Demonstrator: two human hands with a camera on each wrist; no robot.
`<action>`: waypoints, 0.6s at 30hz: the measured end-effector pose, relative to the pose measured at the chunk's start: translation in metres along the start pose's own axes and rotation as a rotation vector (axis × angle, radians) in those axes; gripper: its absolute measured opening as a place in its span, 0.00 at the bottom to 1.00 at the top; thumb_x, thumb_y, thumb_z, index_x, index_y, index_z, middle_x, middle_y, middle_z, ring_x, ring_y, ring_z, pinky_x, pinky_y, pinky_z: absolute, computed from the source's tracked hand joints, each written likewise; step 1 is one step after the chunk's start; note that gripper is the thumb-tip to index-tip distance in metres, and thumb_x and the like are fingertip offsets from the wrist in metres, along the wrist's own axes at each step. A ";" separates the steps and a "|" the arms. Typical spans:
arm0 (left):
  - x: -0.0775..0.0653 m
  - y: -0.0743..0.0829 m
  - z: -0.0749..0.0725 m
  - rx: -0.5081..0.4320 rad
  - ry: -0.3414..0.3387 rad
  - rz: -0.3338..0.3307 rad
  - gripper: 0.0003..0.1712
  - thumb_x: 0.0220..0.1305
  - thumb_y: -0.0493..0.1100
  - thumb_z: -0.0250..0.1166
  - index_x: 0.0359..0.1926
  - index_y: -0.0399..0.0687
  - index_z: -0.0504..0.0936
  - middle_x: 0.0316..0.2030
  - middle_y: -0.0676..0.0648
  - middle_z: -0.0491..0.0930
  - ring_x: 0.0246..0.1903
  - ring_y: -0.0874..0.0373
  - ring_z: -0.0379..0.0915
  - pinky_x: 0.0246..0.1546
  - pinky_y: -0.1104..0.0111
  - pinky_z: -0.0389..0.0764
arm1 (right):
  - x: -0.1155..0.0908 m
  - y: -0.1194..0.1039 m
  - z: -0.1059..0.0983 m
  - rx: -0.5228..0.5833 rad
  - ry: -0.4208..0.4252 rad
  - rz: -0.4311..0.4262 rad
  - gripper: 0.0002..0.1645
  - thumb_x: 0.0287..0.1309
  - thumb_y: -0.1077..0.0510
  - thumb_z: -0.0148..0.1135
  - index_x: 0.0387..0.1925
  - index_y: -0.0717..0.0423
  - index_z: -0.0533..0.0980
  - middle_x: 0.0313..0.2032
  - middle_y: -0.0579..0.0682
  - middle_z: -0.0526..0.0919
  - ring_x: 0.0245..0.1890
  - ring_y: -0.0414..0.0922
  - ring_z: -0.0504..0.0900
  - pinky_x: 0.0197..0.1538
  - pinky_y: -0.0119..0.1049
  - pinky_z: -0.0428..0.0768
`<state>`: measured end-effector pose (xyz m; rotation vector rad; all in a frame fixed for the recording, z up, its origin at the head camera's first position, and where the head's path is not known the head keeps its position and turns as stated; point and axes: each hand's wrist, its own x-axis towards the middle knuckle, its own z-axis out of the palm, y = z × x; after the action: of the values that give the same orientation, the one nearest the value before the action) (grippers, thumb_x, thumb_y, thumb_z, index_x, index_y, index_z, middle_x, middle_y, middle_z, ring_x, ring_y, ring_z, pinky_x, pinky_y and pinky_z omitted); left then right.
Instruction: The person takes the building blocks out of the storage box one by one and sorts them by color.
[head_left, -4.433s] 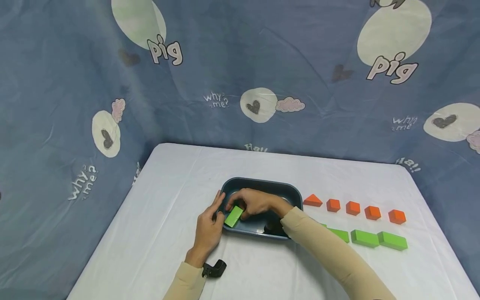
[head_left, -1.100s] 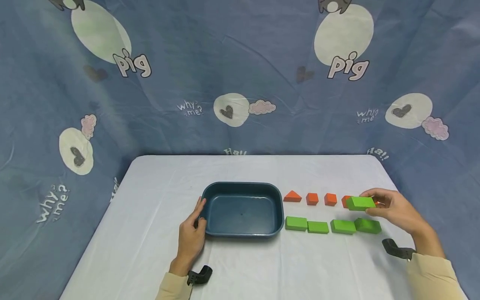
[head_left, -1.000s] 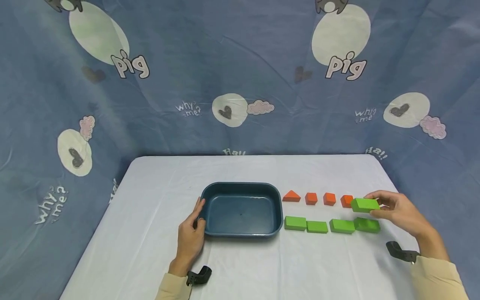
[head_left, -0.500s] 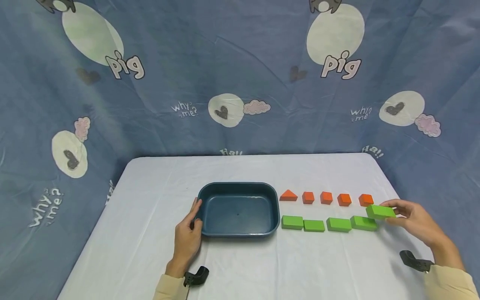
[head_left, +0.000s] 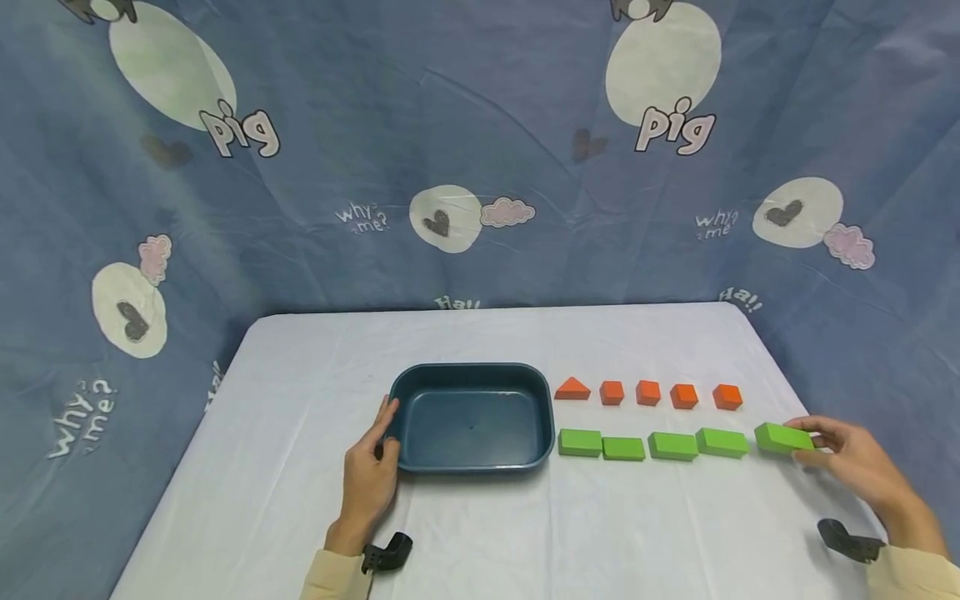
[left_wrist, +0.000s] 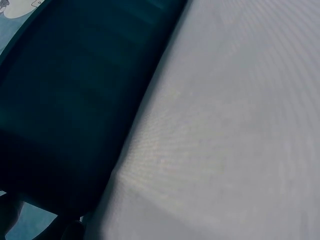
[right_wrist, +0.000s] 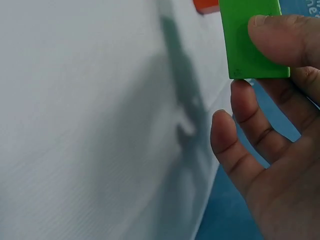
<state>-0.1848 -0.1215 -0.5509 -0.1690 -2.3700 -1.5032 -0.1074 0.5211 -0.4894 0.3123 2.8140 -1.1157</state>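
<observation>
In the head view my right hand (head_left: 855,458) pinches a green rectangular block (head_left: 782,438) by its right end, at the right end of a row of green blocks (head_left: 672,446). The right wrist view shows the thumb on the face of the green block (right_wrist: 255,47), just above the white cloth with a shadow below; the last two fingers are spread apart from it. My left hand (head_left: 369,483) touches the left side of a dark teal tray (head_left: 472,468) with its fingers extended. Nothing lies in the tray. The left wrist view shows mostly the dark tray (left_wrist: 75,100).
Behind the green row runs a row of orange pieces: a triangular block (head_left: 572,389) nearest the tray, then several small orange blocks (head_left: 648,393). A white cloth (head_left: 480,542) covers the table. A blue printed curtain (head_left: 337,267) hangs behind and beside it.
The right hand has left the tray and carried the green block rightward, past the orange pieces, then down to the row's right end. The left hand stays at the tray; the view shifts.
</observation>
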 end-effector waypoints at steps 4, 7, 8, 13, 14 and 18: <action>0.001 -0.002 -0.004 0.019 0.008 0.006 0.34 0.64 0.25 0.53 0.70 0.46 0.75 0.70 0.47 0.69 0.69 0.52 0.64 0.63 0.83 0.60 | 0.001 0.004 0.005 0.005 -0.002 0.034 0.30 0.56 0.60 0.73 0.58 0.69 0.76 0.42 0.49 0.82 0.32 0.36 0.76 0.31 0.36 0.78; 0.001 -0.003 -0.006 0.033 0.014 0.012 0.33 0.64 0.25 0.53 0.69 0.45 0.76 0.70 0.46 0.70 0.69 0.51 0.65 0.62 0.84 0.60 | 0.004 0.004 0.008 -0.012 -0.018 0.070 0.31 0.58 0.58 0.72 0.59 0.70 0.75 0.43 0.53 0.83 0.32 0.39 0.75 0.30 0.36 0.78; 0.001 -0.003 -0.006 0.032 0.017 0.009 0.33 0.63 0.25 0.53 0.69 0.45 0.76 0.70 0.47 0.70 0.69 0.52 0.65 0.63 0.84 0.60 | 0.004 0.004 0.008 -0.024 -0.024 0.079 0.31 0.59 0.58 0.71 0.60 0.70 0.74 0.44 0.55 0.83 0.32 0.39 0.75 0.30 0.36 0.77; 0.002 -0.002 -0.007 0.041 0.021 0.002 0.33 0.63 0.26 0.54 0.69 0.46 0.76 0.70 0.50 0.70 0.68 0.55 0.65 0.64 0.82 0.60 | 0.006 0.004 0.011 -0.051 -0.008 0.086 0.31 0.59 0.59 0.71 0.60 0.71 0.74 0.45 0.60 0.82 0.31 0.42 0.75 0.29 0.36 0.76; 0.002 -0.002 -0.008 0.044 0.021 0.001 0.33 0.63 0.26 0.54 0.69 0.46 0.76 0.70 0.51 0.69 0.68 0.55 0.65 0.64 0.82 0.60 | 0.007 0.004 0.012 -0.051 -0.007 0.084 0.31 0.58 0.60 0.70 0.60 0.71 0.74 0.44 0.60 0.82 0.31 0.42 0.74 0.29 0.36 0.75; 0.003 -0.001 -0.007 0.047 0.010 -0.005 0.33 0.64 0.27 0.54 0.69 0.47 0.76 0.70 0.50 0.69 0.69 0.56 0.65 0.64 0.82 0.60 | 0.006 0.005 0.016 -0.044 -0.007 0.075 0.30 0.57 0.61 0.70 0.59 0.72 0.75 0.42 0.58 0.82 0.31 0.42 0.73 0.29 0.34 0.73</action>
<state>-0.1865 -0.1290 -0.5482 -0.1447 -2.3969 -1.4461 -0.1123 0.5144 -0.5049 0.4055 2.7907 -1.0361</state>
